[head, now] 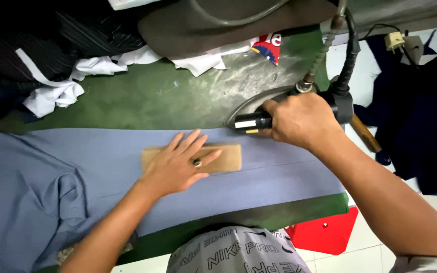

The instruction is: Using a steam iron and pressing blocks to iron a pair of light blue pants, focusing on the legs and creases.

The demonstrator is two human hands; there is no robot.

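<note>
My left hand lies flat, fingers spread, on a tan cardboard strip that rests on a blue-grey cloth spread across the green ironing table. A ring shows on one finger. My right hand grips the black handle of a steam iron at the cloth's far edge, to the right of the strip. The iron's grey sole sits mostly on the green cover. A black hose rises from the iron's rear.
Dark pinstriped cloth and white cloth pieces are piled at the back left. A grey padded form lies at the back. Dark blue garments lie on the floor at right, a red sheet under the table edge.
</note>
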